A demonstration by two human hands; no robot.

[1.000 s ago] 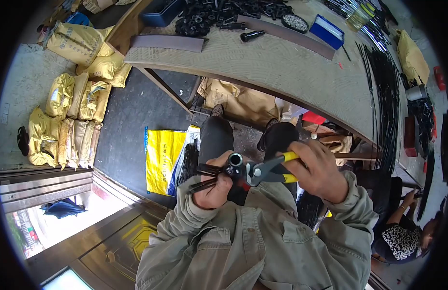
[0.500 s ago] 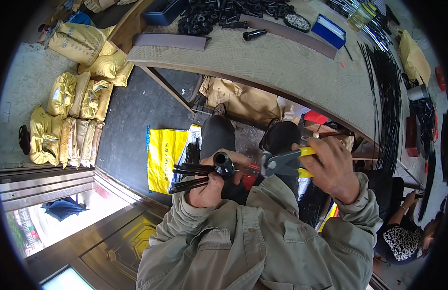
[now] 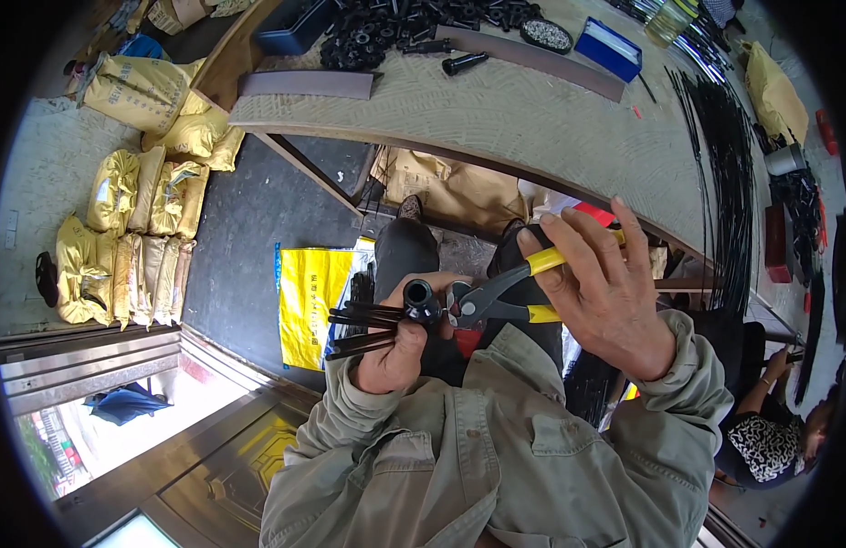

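My left hand (image 3: 397,354) is closed around a black hollow tubular part (image 3: 422,301), whose round opening faces up. Several thin black rods (image 3: 361,318) stick out leftward from the same hand. In my right hand (image 3: 601,292) are pincers with yellow handles (image 3: 483,301). The handles stand apart, with the fingers stretched out loosely along and over them. The pincers' jaws meet the right side of the left hand's grip, beside the black part. What lies between the jaws is too hidden to make out.
Ahead, the workbench (image 3: 532,132) carries a pile of black parts (image 3: 386,32), a blue box (image 3: 609,47) and a bundle of long black rods (image 3: 729,183). Yellow sacks (image 3: 158,205) are stacked at left. A co-worker (image 3: 761,438) sits at far right.
The pincers have moved left until their jaws reach my left hand. My right hand's fingers have stretched out on the handles. The left hand keeps its grip.
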